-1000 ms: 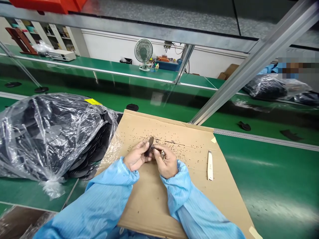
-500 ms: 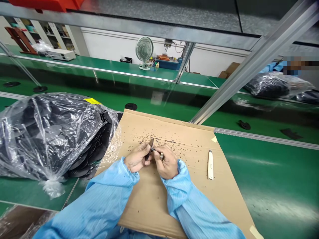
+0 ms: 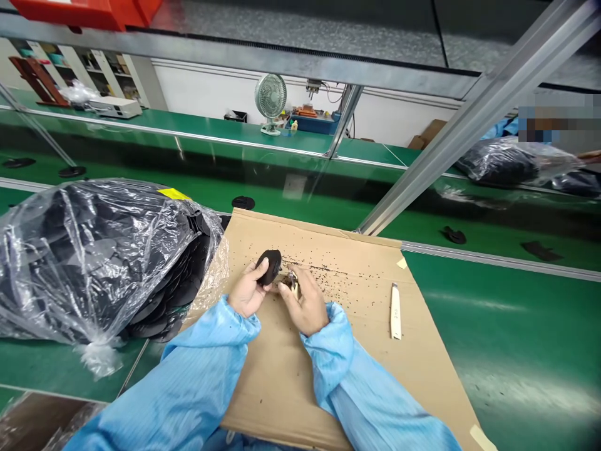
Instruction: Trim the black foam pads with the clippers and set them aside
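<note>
My left hand (image 3: 248, 292) grips a flat, rounded black plastic disc (image 3: 270, 266) by its edge, its broad face turned up toward me. Close to the disc's right side, my right hand (image 3: 305, 300) is closed around a small shiny metal clipper (image 3: 293, 283), partly covered by the fingers. A narrow gap separates the clipper from the disc. Both hands are above a brown cardboard sheet (image 3: 282, 388), where many tiny black bits (image 3: 323, 272) lie scattered. A white-handled knife or scraper (image 3: 395, 313) rests on the cardboard to the right.
A big clear plastic bag (image 3: 94, 250) full of black discs bulges on the left, its opening facing the cardboard. A slanted metal post (image 3: 436, 138) rises behind the sheet's right corner. Loose black pieces (image 3: 454, 235) lie on the green bench (image 3: 516, 326). A fan (image 3: 271, 100) stands beyond.
My left hand has tilted the black disc from edge-on to face-up and moved it slightly left. My right hand with the clipper has drawn back from it, its fingers opening a little.
</note>
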Action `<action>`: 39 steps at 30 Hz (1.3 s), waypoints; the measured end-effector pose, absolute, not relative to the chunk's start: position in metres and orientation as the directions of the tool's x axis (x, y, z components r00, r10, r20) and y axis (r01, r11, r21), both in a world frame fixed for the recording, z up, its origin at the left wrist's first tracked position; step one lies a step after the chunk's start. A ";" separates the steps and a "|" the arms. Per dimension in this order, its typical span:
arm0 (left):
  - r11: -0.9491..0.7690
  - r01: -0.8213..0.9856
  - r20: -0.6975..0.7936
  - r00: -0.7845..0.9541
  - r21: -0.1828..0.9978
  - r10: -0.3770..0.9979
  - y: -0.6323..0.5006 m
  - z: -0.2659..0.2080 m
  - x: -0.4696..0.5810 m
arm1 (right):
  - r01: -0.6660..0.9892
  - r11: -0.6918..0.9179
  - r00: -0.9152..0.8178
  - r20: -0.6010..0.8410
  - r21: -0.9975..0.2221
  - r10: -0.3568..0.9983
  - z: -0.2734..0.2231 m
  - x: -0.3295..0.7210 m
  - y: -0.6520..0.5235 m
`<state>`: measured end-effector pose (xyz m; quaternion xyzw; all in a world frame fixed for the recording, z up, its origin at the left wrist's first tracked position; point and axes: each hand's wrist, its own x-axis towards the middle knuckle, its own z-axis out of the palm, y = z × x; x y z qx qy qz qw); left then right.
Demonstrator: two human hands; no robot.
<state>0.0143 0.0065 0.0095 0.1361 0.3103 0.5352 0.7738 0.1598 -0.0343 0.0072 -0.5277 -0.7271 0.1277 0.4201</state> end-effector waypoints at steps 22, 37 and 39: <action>0.449 -0.749 -0.393 0.272 0.487 0.878 0.007 0.014 0.013 | 0.940 0.312 -0.211 0.480 -0.141 0.852 0.012 0.169 -0.036; 0.340 -0.730 -0.316 0.177 0.593 0.932 0.006 0.017 0.013 | 0.797 0.279 0.023 0.487 -0.536 0.873 0.010 0.168 -0.034; 0.340 -0.716 -0.297 0.192 0.610 0.936 0.008 0.015 0.011 | 0.783 0.265 0.048 0.480 -0.563 0.876 0.009 0.168 -0.033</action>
